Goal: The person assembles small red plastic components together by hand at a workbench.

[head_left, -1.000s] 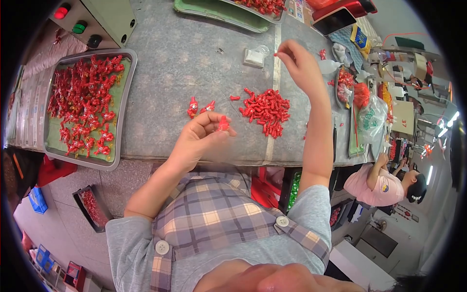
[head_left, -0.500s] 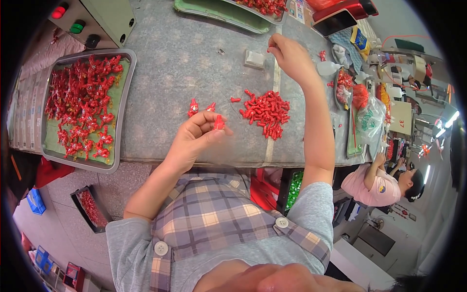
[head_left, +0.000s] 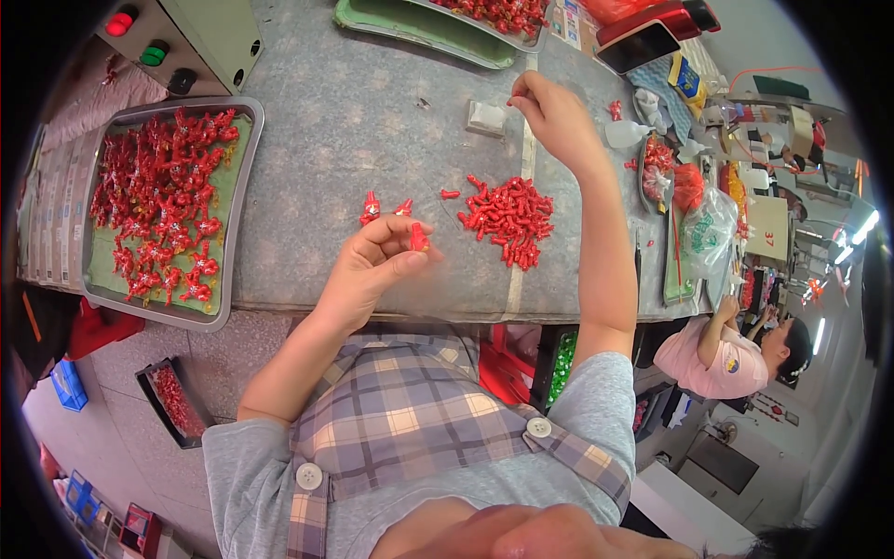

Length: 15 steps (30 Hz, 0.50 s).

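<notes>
Held red figure (head_left: 419,239): glossy, smooth, plastic-looking. Heaped red parts (head_left: 506,221): the same shiny plastic look. Counter (head_left: 317,140): matt, mottled grey. Tray (head_left: 246,177): smooth, metal-looking rim — soft sheen; green base (head_left: 107,279), duller. Apron (head_left: 400,419): matt plaid cloth; buttons (head_left: 309,476) smooth, plastic-looking. Shirt (head_left: 247,475): heathered grey cloth. Bag (head_left: 710,228): clear, crinkled plastic film — shiny. Phone (head_left: 641,47): dark, glossy, glass-like screen.

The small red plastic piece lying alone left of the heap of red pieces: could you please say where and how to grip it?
The small red plastic piece is probably best pinched across its middle from above, by its near and far sides: elongated, it lies lengthwise left to right on the grey tabletop, with the heap of red pieces near its right end.
</notes>
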Motion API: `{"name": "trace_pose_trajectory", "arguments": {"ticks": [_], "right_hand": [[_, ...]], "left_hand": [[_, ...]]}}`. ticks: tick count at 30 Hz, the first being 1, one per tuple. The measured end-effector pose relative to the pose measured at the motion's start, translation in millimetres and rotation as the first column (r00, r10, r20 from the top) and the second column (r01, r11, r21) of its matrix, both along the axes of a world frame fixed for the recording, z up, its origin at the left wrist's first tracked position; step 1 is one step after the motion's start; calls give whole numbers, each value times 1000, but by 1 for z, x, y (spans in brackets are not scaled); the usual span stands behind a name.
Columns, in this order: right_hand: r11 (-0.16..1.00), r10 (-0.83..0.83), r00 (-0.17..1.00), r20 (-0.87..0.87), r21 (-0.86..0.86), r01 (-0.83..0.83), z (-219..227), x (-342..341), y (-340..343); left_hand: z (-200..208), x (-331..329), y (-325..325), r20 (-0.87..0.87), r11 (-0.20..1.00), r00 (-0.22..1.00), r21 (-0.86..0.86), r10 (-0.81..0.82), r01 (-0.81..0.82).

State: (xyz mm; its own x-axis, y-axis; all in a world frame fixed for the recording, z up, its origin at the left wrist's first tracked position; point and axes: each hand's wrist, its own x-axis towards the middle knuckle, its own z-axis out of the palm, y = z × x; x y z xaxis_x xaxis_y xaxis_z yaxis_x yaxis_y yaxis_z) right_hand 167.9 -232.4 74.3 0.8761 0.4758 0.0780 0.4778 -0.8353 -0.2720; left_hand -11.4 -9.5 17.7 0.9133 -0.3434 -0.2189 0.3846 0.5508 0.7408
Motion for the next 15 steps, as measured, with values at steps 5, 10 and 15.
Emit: {"name": "trace_pose_trajectory", "arguments": {"ticks": [5,10,15], "right_hand": [[1000,-23,1000,7,12,23,-2,-2,-2],[996,-61,998,-13,70,61,-1,-9,-1],[989,-82,996,37,124,77,11,-23,-3]], "left_hand": [[2,1,2,-28,999,999,-5,-42,41],[3,0,0,-47,1000,999,22,-19,20],[8,-1,-3,-56,1000,998,16,-3,4]]}}
